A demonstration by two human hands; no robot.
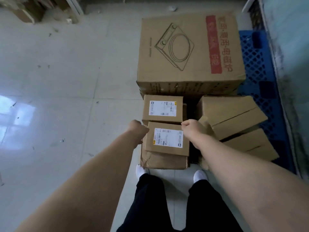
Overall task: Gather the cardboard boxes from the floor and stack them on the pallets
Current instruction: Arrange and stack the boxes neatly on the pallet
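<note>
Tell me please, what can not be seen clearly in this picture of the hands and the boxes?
Head view only:
- Fingers of left hand and right hand: curled behind the near labelled box, so the grip is unclear.
- Label text: too small and blurred.
- Blue pallet: mostly covered by the large printed box and the tilted boxes.
- Cardboard at top left: cut off by the frame edge.

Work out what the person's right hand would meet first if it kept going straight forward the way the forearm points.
Probably the small labelled box just beyond the one the right hand grips; depth is uncertain.
</note>
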